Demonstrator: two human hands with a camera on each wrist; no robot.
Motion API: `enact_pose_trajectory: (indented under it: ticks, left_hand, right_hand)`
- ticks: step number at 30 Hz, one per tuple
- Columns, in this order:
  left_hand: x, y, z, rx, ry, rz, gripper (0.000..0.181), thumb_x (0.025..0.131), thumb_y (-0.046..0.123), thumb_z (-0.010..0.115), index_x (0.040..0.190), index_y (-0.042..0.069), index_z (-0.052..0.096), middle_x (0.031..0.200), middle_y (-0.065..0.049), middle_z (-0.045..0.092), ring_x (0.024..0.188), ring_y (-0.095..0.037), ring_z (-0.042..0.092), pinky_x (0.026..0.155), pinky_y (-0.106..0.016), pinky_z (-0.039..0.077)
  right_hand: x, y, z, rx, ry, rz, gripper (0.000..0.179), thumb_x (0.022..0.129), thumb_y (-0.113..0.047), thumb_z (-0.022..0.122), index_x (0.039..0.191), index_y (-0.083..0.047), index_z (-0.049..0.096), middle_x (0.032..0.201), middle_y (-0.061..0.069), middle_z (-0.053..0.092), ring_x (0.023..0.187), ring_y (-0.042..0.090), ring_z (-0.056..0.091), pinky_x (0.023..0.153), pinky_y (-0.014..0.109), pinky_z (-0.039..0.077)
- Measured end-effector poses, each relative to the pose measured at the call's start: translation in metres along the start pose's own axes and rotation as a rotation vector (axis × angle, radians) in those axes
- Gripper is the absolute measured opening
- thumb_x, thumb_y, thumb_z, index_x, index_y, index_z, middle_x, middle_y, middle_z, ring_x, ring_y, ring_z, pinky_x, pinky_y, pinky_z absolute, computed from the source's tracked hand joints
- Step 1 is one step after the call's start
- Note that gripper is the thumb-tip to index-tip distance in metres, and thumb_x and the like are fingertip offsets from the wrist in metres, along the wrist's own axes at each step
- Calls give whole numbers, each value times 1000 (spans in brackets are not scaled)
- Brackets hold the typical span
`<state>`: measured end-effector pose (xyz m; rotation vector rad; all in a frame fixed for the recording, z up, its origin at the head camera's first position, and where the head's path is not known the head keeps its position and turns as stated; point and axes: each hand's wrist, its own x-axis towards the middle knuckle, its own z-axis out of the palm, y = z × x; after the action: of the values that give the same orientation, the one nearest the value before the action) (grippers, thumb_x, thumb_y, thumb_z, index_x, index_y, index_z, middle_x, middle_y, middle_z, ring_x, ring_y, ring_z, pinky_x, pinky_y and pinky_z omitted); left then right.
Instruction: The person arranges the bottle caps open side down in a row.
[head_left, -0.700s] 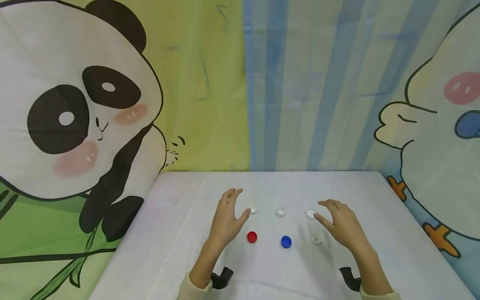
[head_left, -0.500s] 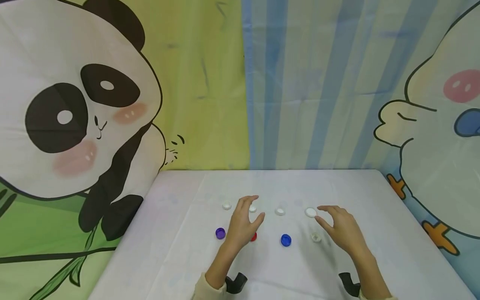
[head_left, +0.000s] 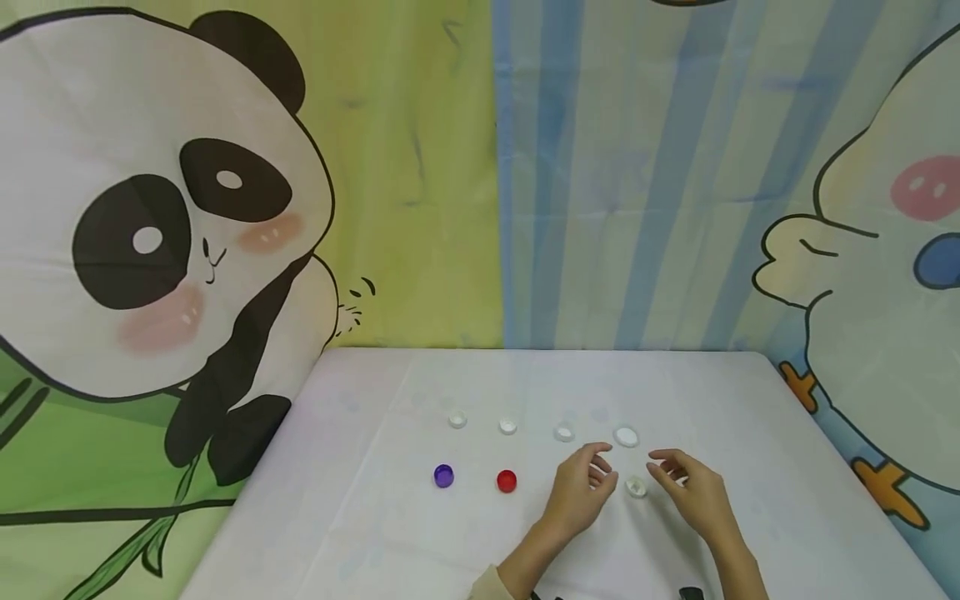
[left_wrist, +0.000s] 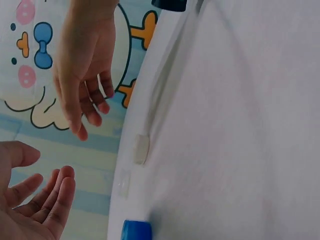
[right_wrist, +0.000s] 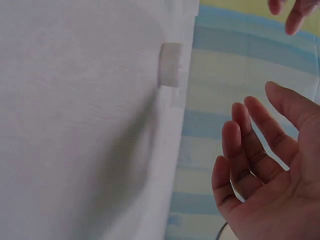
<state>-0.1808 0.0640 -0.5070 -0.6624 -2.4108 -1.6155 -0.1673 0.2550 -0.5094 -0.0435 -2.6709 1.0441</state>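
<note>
Printed cloths hang behind the white counter (head_left: pixel 360 517), with a panda (head_left: pixel 195 250) on one and blue stripes (head_left: pixel 551 208) on another. Above the counter, a person's left grip (head_left: pixel 579 493) and right grip (head_left: pixel 693 492) are raised facing each other, apart and off the surface. Both are loosely spread, fingers a little bent and thumb well away from them, with nothing in hold. Seen from the head, a pale cap (head_left: pixel 636 487) lies between the two grips, touched by neither. To the left of the left grip lie a red cap (head_left: pixel 507 481) and, farther off, a purple cap (head_left: pixel 443 476). A blue cap (left_wrist: pixel 136 230) shows only in the left wrist view; the left grip probably hides it from above. Four small white pieces (head_left: pixel 564 432) lie in a row beyond the caps, the rightmost just past the grips' fingertips.

As for progress, every piece in sight lies singly, none stacked or lifted; whether the work is finished or waiting to start cannot be told.
</note>
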Motion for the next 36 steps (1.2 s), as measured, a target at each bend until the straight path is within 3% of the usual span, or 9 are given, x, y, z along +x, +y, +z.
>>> enact_pose_trajectory:
  ticks: [3, 8, 12, 18, 24, 30, 36]
  left_hand:
    - [-6, -2, 21, 14, -21, -53, 32, 84, 6, 56, 116, 9, 54, 79, 6, 61, 65, 6, 53, 54, -9, 43]
    - [-13, -9, 45, 63, -55, -149, 38, 84, 6, 55, 122, 3, 50, 68, 12, 55, 51, 8, 47, 45, -10, 38]
    - [-15, -15, 56, 118, -48, -149, 39, 83, 5, 59, 121, 2, 51, 62, 13, 51, 46, 9, 42, 46, -9, 36]
    - [-12, -22, 64, 260, -17, -118, 37, 82, 13, 61, 115, -2, 56, 65, 12, 46, 57, 4, 42, 57, -11, 37]
    - [-7, -27, 68, 368, 38, -80, 30, 80, 12, 65, 108, 1, 63, 66, 9, 44, 60, 0, 42, 55, -11, 35]
    - [-5, -27, 71, 384, 51, -99, 24, 79, 11, 66, 102, 5, 67, 66, 9, 44, 59, 1, 41, 53, -10, 34]
    - [-4, -26, 72, 373, 35, -146, 23, 79, 12, 67, 101, 7, 67, 67, 8, 47, 61, 0, 42, 54, -11, 35]
  right_hand:
    - [-4, 11, 5, 54, -28, 41, 32, 84, -41, 59, 101, -14, 64, 82, 0, 63, 67, 9, 54, 50, 34, 46]
    - [-6, 22, 9, 101, -106, 65, 33, 85, -39, 58, 106, -14, 63, 91, 3, 64, 72, 7, 55, 59, 23, 45]
    - [-5, 29, 10, 111, -160, 91, 35, 85, -39, 59, 110, -14, 62, 98, 3, 64, 80, 7, 57, 65, 21, 46]
    - [-5, 40, 16, 158, -207, 126, 37, 82, -33, 64, 111, -11, 61, 93, 3, 64, 79, 7, 58, 65, 20, 47]
    - [-5, 46, 24, 135, -194, 100, 38, 80, -35, 65, 112, -13, 62, 94, 0, 64, 79, 7, 56, 67, 18, 46]
    - [-6, 46, 25, 92, -158, 40, 36, 78, -35, 67, 107, -13, 64, 85, -5, 61, 74, 5, 53, 65, 18, 44]
    - [-7, 46, 23, 86, -181, 62, 37, 78, -36, 66, 106, -13, 64, 97, -2, 63, 80, 6, 55, 70, 17, 45]
